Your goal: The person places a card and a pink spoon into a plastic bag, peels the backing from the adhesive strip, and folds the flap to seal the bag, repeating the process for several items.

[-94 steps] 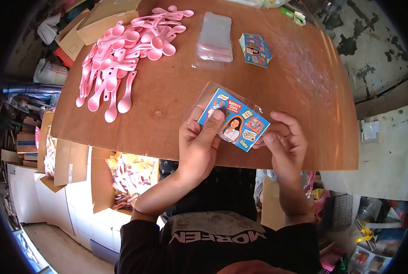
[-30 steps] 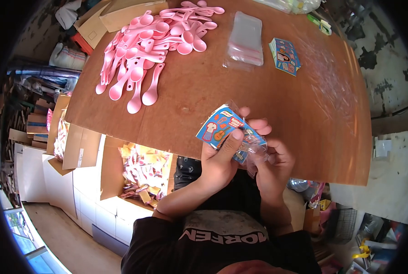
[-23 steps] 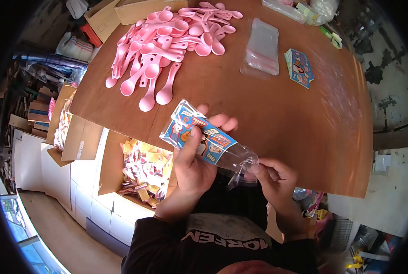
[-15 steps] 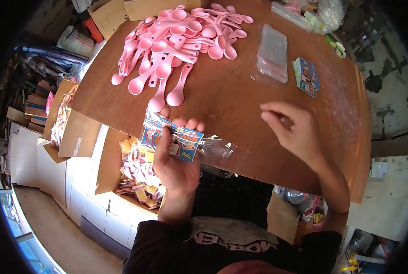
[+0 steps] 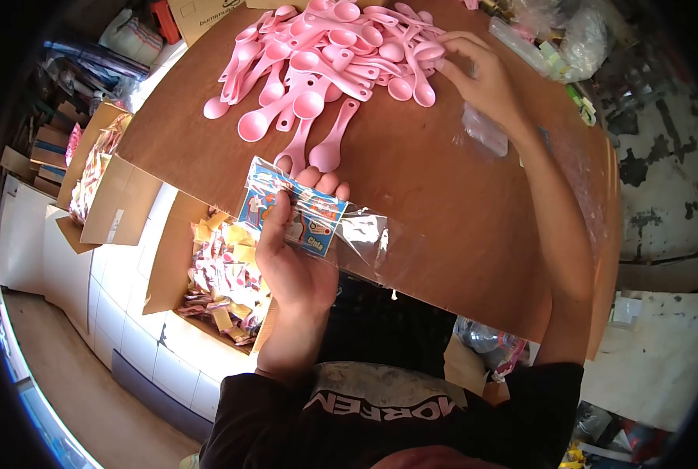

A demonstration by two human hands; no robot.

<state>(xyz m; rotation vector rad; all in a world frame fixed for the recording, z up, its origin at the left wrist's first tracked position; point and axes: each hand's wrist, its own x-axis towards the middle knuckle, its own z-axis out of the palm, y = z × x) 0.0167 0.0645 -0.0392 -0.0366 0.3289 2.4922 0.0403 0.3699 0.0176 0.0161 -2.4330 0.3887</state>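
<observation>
My left hand (image 5: 298,266) holds a clear plastic bag (image 5: 367,232) with a blue printed card (image 5: 311,223) in it. The thumb presses across the card's front, and the other fingertips show behind its upper edge. The bag's clear end sticks out to the right over the table edge. My right hand (image 5: 486,82) reaches to the right side of a heap of pink plastic spoons (image 5: 306,61). Its thumb and forefinger close around the end of one pink spoon (image 5: 429,51). Two spoons lie just beyond my left fingertips.
Clear plastic bags (image 5: 486,131) lie on the brown table (image 5: 435,211) beneath my right forearm, partly hidden. Crumpled plastic (image 5: 583,43) sits at the far right corner. An open carton (image 5: 165,270) of small packets stands below the left edge, with another box (image 5: 122,205) behind it.
My right hand has moved forward from above the table's near right to the spoon heap and taken a spoon's end. My left hand keeps hold of the bag and card. The view has shifted slightly.
</observation>
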